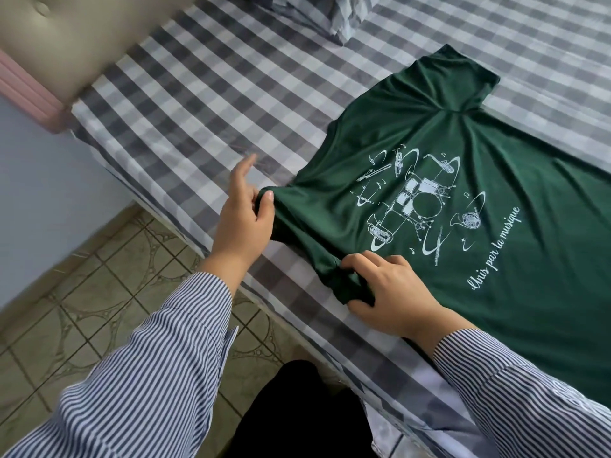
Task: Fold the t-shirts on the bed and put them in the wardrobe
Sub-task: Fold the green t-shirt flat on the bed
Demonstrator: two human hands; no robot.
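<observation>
A dark green t-shirt (479, 180) lay spread on the bed (205, 104), printed side up, covering the right half of the checked sheet and running off the right edge of the view. Its fabric was smooth with a slight sheen, creased into long folds that fanned out from the neck end nearest the person. The print was white: a cluster of drums ringed by brass and woodwind instruments and small notes, and beside it a line of script reading "Unis per la musique" (the first word was hard to make out). One short sleeve stuck out toward the far side of the bed, its hem turned up. The left hand (243, 213) pinched a bunched corner of the shirt between thumb and curled fingers near the bed's edge, with the forefinger stretched out loose above the sheet. The right hand (383, 292) gripped the other near corner, fingers curled over a gathered wad of cloth and the thumb tucked beneath it. Both arms wore blue-and-white striped sleeves (158, 375). A pillow (330, 14) in the same grey check lay at the top of the bed, and a padded headboard (66, 38) stood at the upper left, above a patterned tiled floor (82, 292)
</observation>
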